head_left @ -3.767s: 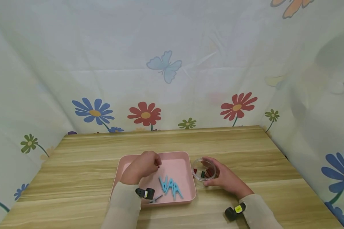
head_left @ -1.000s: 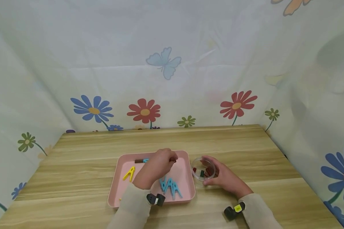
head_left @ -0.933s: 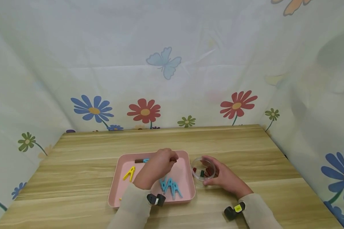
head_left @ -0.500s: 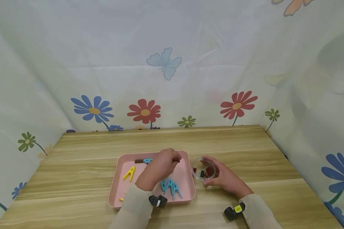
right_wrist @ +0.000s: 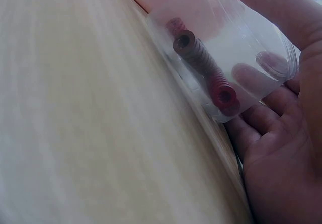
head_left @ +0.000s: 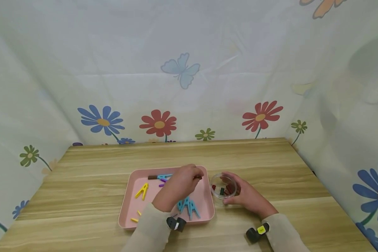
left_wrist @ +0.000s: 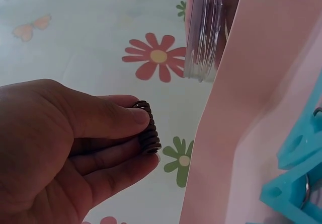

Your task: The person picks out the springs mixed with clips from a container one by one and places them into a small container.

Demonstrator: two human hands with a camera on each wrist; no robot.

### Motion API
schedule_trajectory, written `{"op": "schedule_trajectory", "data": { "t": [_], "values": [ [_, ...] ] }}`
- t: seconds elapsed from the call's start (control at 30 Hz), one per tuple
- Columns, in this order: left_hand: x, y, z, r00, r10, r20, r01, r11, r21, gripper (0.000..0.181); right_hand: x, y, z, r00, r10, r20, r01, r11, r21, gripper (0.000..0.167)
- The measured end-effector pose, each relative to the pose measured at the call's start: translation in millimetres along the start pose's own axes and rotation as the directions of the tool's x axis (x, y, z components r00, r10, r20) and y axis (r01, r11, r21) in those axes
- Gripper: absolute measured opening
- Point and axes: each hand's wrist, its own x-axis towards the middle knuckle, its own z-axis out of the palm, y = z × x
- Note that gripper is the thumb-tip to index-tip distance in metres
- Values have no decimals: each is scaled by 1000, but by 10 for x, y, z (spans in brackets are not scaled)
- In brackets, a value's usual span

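Observation:
My left hand pinches a dark brown coil spring between thumb and fingers, above the right part of the pink tray. Around a clear round plastic jar just right of the tray, my right hand curls its fingers and thumb. Several springs lie inside that jar: red springs, a dark one, and a green spring. In the left wrist view the held spring is apart from the jar.
Several blue clothespins lie in the tray's lower right. Toward its left are a yellow clothespin and yellow pieces. Along the back lie another brown spring, a blue clothespin and a purple item.
My left hand has moved right across the tray toward the jar, carrying the brown spring. More of the purple item and yellow pieces now show. My right hand stays on the jar.

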Motion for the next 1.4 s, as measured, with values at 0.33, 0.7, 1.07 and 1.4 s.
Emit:
{"op": "schedule_trajectory", "data": {
  "t": [0.33,0.7,1.07,1.4],
  "values": [
    [4,27,15,999,44,-23,-44,999,16,20,7,3,3,1000,18,-5,-18,1000,0,87],
    [-1,39,53,995,92,-41,-90,995,31,16,0,-24,11,1000,30,3,-30,999,12,90],
    [-12,76,59,991,128,-41,-127,992,9,18,-4,-25,2,1000,30,-1,-30,999,16,87],
    [-5,92,84,984,173,-43,-173,985,8,18,-13,-6,-14,1000,-12,25,11,1000,17,86]
  ]
}}
